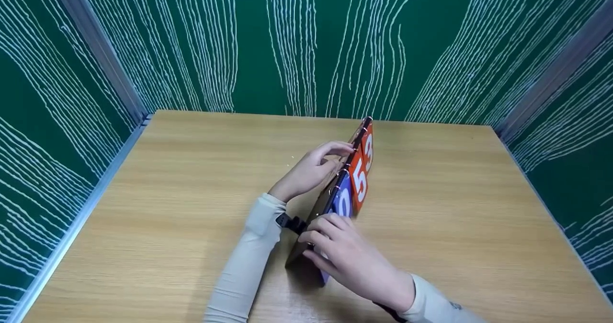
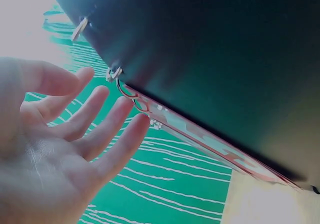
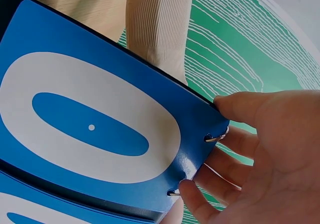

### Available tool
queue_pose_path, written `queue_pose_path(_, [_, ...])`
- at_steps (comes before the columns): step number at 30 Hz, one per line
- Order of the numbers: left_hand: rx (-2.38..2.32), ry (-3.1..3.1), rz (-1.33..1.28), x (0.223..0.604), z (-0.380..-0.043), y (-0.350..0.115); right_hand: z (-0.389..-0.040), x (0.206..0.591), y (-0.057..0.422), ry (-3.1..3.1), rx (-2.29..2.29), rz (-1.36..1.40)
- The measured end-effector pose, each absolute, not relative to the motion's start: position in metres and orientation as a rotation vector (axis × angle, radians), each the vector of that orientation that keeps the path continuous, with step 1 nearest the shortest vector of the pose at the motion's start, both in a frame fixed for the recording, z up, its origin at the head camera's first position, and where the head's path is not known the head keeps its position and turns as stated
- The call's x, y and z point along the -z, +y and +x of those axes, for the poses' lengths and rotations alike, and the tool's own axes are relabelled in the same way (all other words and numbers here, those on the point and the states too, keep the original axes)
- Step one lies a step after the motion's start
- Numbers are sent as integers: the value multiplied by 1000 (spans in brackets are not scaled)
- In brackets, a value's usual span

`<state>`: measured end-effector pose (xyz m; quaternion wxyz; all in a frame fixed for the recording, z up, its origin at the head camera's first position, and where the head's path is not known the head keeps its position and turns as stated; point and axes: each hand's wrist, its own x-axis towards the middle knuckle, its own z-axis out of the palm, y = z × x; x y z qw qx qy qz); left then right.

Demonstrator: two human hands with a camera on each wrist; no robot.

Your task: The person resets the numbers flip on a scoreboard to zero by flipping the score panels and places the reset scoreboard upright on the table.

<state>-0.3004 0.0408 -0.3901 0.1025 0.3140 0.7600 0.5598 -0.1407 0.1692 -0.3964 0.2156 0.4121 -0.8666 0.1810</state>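
A tabletop flip scoreboard (image 1: 359, 182) stands on the table, its top edge running from near to far. Its ringed number cards face right: a red 3 and 5, and a blue 0 (image 3: 165, 129). My right hand (image 1: 357, 261) grips the near end of the top edge; in the right wrist view its thumb and little finger touch the blue card by the metal rings (image 3: 217, 136). On the dark back side, my left hand (image 1: 311, 172) has its fingers extended to the top edge near the red cards. The left wrist view shows these fingers loosely spread beside the rings (image 2: 114, 74).
The wooden table (image 1: 191, 170) extends on both sides of the scoreboard. Green walls (image 1: 254, 50) with white wavy lines surround its back and sides, with grey posts (image 1: 96, 40) at the corners.
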Motion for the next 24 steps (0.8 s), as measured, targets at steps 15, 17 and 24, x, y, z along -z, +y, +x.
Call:
queue_pose_path(15, [-1633,2267,696,410,-314,39,-140,396,169,-2431,-494,1143])
queue_pose_path(17, [-1593,2279,681,413,-316,39,-140,396,170,-2435,-491,1144])
queue_pose_path(24, [-1454,2309,685,425,-323,36,-141,396,169,-2413,-474,1151])
